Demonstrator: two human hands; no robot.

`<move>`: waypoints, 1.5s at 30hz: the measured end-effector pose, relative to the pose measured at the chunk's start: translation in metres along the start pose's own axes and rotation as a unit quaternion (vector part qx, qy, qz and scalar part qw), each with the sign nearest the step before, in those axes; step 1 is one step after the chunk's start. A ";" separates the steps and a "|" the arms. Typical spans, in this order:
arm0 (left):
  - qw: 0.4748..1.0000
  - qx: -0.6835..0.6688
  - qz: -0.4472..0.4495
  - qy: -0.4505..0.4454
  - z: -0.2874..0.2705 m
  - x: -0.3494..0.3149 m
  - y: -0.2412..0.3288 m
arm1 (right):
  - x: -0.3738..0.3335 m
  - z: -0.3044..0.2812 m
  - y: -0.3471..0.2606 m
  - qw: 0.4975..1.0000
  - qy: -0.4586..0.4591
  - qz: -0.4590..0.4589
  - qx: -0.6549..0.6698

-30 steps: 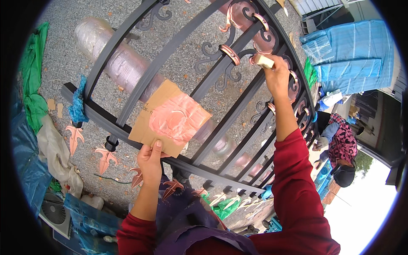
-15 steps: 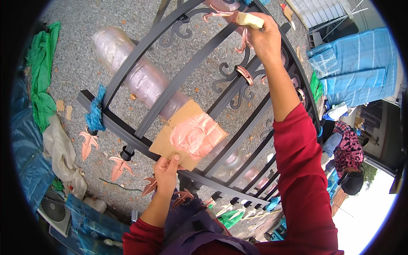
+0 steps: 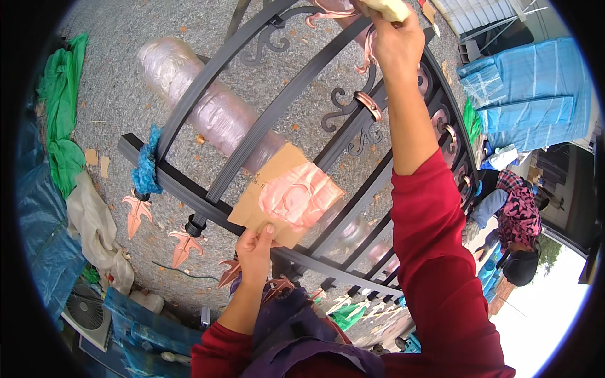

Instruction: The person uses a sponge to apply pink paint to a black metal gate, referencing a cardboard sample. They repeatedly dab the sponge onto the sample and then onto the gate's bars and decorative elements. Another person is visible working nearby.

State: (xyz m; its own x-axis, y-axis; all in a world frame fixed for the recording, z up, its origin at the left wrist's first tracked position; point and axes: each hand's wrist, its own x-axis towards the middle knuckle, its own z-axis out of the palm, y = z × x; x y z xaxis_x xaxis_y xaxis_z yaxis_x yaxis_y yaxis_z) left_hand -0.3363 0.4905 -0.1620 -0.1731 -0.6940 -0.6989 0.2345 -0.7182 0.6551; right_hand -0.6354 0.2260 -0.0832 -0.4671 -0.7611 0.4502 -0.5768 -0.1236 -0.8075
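My left hand pinches the near edge of a piece of brown cardboard, thumb on top. A wet-looking copper-pink paint patch covers much of the card. At the far side, my right hand is closed on a pale yellow sponge, partly cut off by the upper edge. The sponge is beside copper-coloured leaf ornaments on a dark metal gate; whether it touches them, I cannot tell. A copper collar and copper spear tips show on the gate.
Under the gate lies a thick roll wrapped in clear plastic. Blue plastic netting is tied round its corner. Green sheeting and a fan unit stand left. A person in a dark cap crouches at right, near blue-wrapped panels.
My right hand has moved farther away with the sponge, up to the picture's upper edge. The left hand still holds the cardboard in nearly the same place; the whole view has shifted slightly.
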 end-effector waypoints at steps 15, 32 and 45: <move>0.995 0.063 0.062 -0.050 0.012 -0.002 0.014 | -0.345 -0.222 -0.128 0.942 -0.068 0.320 0.075; 0.975 0.033 0.008 -0.220 0.139 -0.201 -0.138 | -0.523 -0.518 -0.126 0.918 0.198 0.340 -0.048; 0.971 0.085 -0.020 -0.222 0.154 -0.175 -0.145 | -0.504 -0.490 -0.086 0.857 0.269 0.403 0.176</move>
State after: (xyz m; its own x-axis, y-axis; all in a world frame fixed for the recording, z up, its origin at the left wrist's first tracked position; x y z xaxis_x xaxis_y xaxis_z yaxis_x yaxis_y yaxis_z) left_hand -0.4877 0.7081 -0.0907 -0.5825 -0.5917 -0.5573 0.0641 -0.7169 0.6942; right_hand -0.6786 0.9323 -0.0542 -0.9143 -0.2979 -0.2744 0.2729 0.0475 -0.9609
